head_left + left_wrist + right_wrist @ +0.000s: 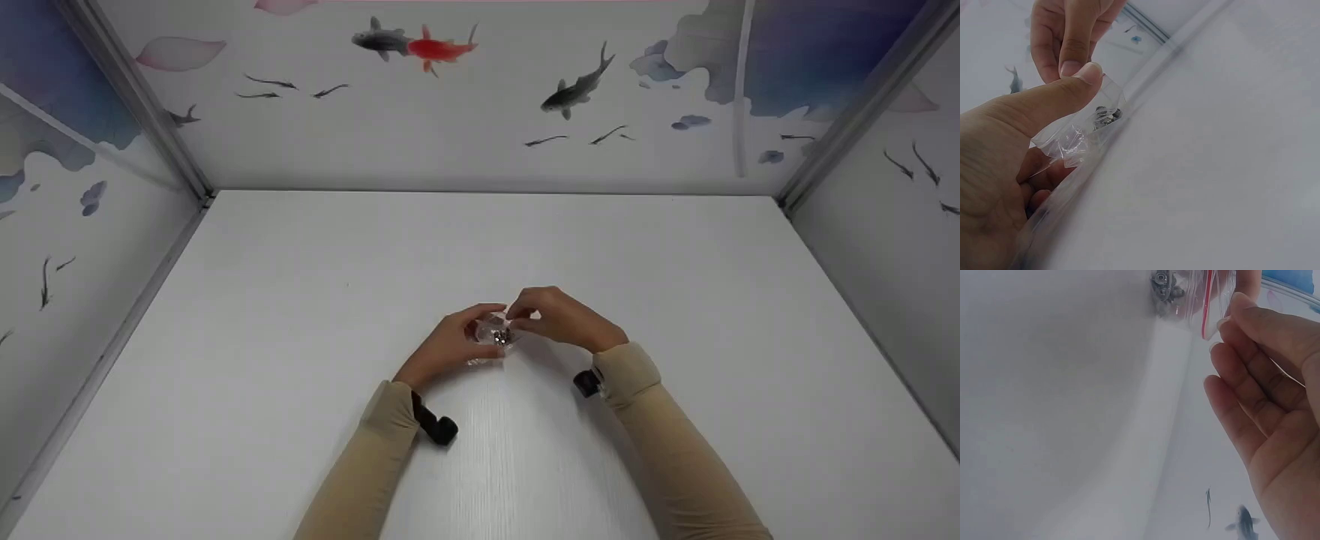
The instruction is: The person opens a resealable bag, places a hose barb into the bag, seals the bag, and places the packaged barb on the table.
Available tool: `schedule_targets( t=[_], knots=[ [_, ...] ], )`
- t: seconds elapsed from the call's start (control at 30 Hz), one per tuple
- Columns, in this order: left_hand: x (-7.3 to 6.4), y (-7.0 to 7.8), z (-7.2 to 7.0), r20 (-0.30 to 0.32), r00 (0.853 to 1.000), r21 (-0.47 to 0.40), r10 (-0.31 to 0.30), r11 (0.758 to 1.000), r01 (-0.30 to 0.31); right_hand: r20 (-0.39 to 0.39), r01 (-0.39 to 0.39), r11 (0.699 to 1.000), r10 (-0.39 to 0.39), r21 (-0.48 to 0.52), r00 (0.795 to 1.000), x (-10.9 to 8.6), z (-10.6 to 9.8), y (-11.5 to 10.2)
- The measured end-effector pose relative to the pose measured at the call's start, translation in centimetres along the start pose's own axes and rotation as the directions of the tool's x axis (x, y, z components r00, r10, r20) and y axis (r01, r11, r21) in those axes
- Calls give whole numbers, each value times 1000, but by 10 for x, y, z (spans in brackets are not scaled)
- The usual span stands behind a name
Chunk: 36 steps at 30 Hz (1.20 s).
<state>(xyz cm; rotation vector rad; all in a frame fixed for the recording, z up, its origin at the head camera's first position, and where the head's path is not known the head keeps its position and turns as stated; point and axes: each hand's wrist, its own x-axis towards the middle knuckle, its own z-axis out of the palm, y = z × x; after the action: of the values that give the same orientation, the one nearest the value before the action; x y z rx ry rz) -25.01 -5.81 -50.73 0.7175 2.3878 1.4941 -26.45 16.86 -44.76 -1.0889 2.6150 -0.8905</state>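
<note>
A small clear plastic zip bag (491, 327) is between the two hands, low over the table's middle. Small shiny metal pieces (1107, 116) lie bunched inside it; their exact kind is too small to tell. A red strip (1206, 304) runs along the bag's zip edge in the right wrist view. My left hand (454, 341) holds the bag from the left, its thumb (1067, 95) across the crinkled plastic. With thumb and forefinger, my right hand (566, 319) pinches the zip-edge end, the other fingers (1235, 399) loosely bent below.
The white table (300, 247) is bounded by a back panel (465, 135) painted with fish and by side panels (67, 300). Metal posts stand at the two back corners. Black wrist cameras (442, 430) sit by both sleeve cuffs.
</note>
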Motion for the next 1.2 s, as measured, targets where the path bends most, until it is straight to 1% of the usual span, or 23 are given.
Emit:
schedule_targets(
  t=[0.17,0.4,0.57,0.63,0.73,0.8,0.93,1.03,1.2],
  knots=[
    [0,-1,0,2,1000,2,-1,1000,1,-1,11,1000,-11,-12,1000,-1,0,1],
    [1,1,0,7,1000,-14,12,1000,-12,-15,-6,1000,6,3,1000,-4,2,-1],
    [2,1,0,6,1000,-9,-6,1000,6,-44,-16,1000,15,-12,999,-8,4,-4],
    [2,1,0,3,1000,-28,-26,999,26,-54,-34,999,33,-27,998,-10,5,-5],
    [3,4,-2,-1,998,-75,-56,996,56,-56,-83,996,81,-36,995,-12,7,-8],
    [4,6,-3,-8,998,-105,-65,992,64,-49,-122,992,121,-25,991,-14,7,-9],
    [7,8,-4,-22,997,-130,-79,989,75,-17,-195,981,195,7,981,-18,9,-14],
    [10,10,-3,-37,994,-114,-102,989,98,6,-224,974,224,11,974,-21,12,-18],
    [15,15,-1,-72,990,-47,-125,991,122,56,-247,969,247,-9,967,-23,20,-23]
  ],
)
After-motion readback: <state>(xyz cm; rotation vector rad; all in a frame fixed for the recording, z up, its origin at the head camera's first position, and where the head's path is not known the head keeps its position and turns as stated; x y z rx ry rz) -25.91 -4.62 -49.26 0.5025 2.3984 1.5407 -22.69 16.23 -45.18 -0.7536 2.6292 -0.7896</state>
